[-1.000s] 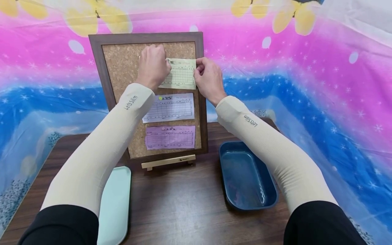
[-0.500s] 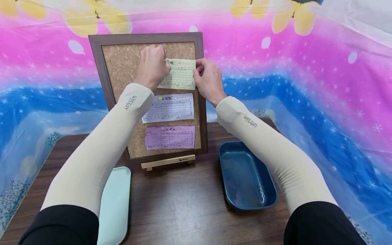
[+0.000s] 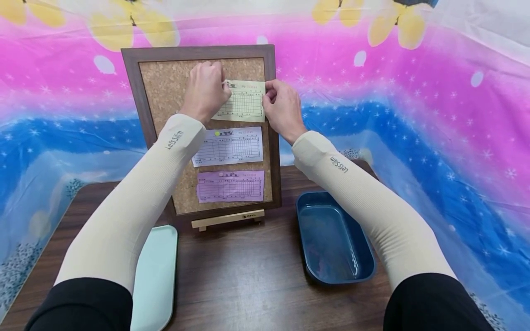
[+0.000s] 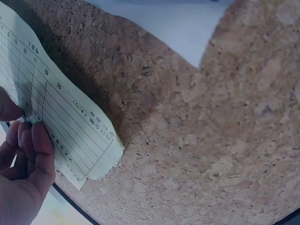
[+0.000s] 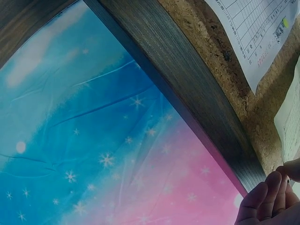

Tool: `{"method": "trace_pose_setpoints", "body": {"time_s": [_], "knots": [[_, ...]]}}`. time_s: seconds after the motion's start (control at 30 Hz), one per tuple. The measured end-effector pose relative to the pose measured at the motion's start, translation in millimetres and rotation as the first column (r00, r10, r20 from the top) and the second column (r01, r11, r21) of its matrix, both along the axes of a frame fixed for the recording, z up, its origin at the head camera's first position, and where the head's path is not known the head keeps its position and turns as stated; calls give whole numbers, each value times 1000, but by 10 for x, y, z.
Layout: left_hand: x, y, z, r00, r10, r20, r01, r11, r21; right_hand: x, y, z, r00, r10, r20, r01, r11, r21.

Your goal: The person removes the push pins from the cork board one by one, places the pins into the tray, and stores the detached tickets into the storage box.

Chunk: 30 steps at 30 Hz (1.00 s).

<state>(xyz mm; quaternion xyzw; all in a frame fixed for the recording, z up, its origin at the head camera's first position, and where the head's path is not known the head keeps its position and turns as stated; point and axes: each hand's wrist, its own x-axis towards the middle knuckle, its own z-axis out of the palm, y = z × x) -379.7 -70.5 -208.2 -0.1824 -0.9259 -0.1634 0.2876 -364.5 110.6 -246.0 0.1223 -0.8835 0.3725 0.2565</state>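
Spanning the gap between both hands: one pale yellow, rectangular printed paper slip (image 3: 243,105), lying against the upper right of a dark-brown-framed tan cork board (image 3: 163,92), long axis running sideways. Left hand (image 3: 204,93): being nearer the slip's middle, fingertips pinching at its top margin; whether they are also gripping something small, cannot tell. Right hand (image 3: 285,109): pinching the slip's right edge near the top corner, fingers curling. Below: one white printed paper slip (image 3: 232,146), lying roughly parallel.

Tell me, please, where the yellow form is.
In the head view, the yellow form is upper right on the corkboard, above the white form, touching the right hand.
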Motion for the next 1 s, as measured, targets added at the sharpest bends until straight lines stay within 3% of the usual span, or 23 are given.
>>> {"method": "trace_pose_setpoints", "body": {"time_s": [0.7,1.0], "knots": [[33,-31,-12,999,-13,30,12,999,35,26,-9,45,1000,18,1,-18,1000,-6],[75,-50,-13,1000,-19,-19,19,999,41,33,0,55,999,38,17,-37,998,-53]]}}
